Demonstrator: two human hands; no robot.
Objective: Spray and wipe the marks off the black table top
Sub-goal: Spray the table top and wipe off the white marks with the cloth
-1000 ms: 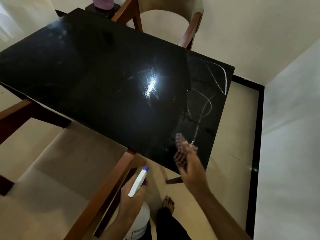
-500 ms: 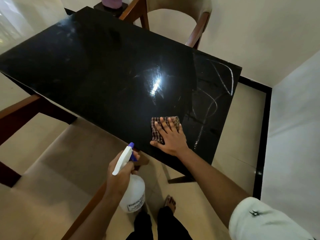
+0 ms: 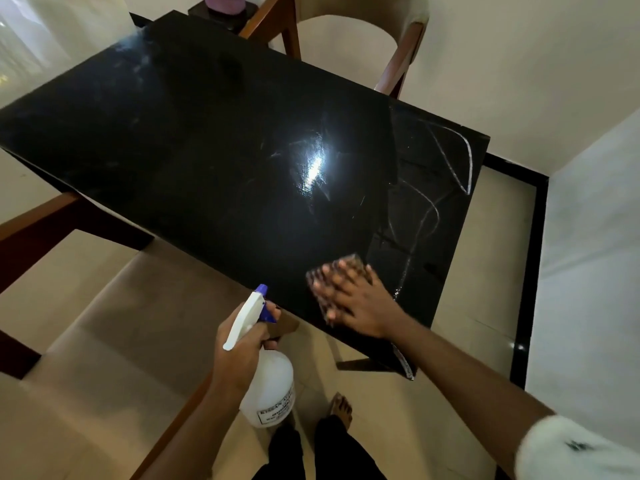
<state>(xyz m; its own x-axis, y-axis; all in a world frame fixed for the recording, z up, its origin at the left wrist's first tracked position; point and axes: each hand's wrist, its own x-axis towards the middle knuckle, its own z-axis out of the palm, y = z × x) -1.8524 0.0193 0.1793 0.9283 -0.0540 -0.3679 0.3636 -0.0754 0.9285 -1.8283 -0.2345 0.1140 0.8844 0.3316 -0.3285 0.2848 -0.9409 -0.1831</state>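
Observation:
The glossy black table top fills the upper middle of the view. White scribbled marks run over its right end. My right hand lies flat, fingers spread, pressing a checked cloth onto the table near its front right edge; it is motion-blurred. My left hand grips the neck of a white spray bottle with a blue nozzle, held below the table's front edge.
A wooden chair with a beige seat stands at the lower left, partly under the table. Another chair stands behind the table. A pink object sits past the far end. A black skirting borders the floor at the right.
My right hand brought the cloth down from above the front edge onto the table and now slides it over the surface. The spray bottle has risen a little.

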